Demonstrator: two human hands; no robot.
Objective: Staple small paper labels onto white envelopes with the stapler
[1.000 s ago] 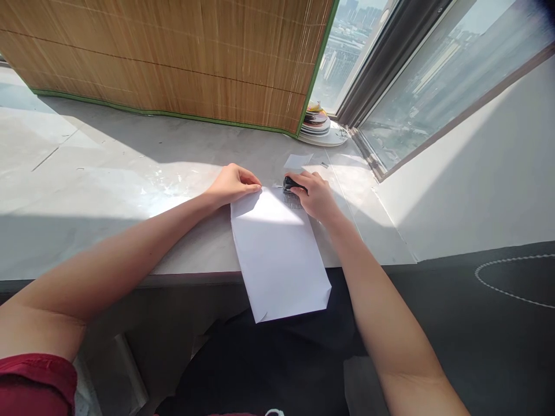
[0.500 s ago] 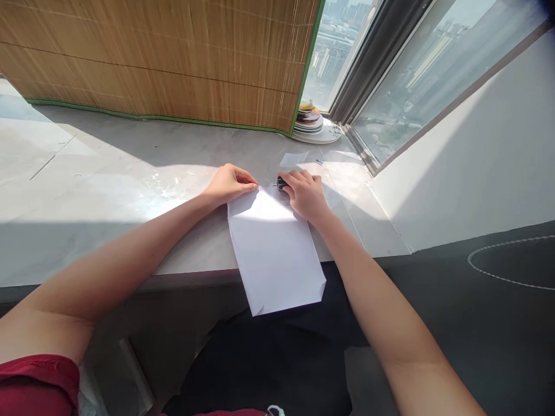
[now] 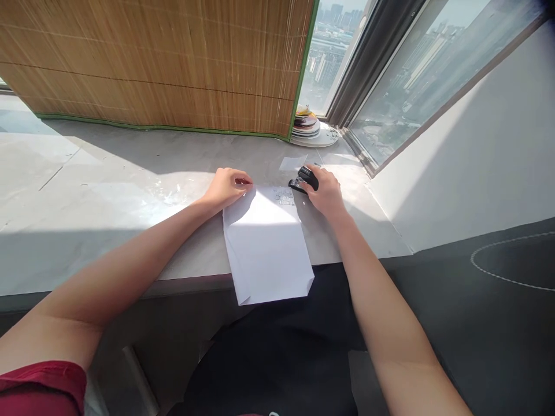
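Note:
A small black stapler is gripped in my right hand, its jaws apart and pointing left, just off the paper's top right corner. My left hand pinches the top left corner of the white paper. Small printed marks show near the paper's upper right. The lower end of the paper hangs past the ledge's front edge, with both bottom corners folded. Whether it is one sheet or more, I cannot tell.
A grey-white ledge runs under a bamboo blind. A small piece of white paper lies behind the stapler. Stacked plates stand in the corner by the window. A white wall bounds the right side.
My right hand has drawn the stapler rightward off the paper's top edge, uncovering the printed marks. The paper and my left hand have shifted slightly left.

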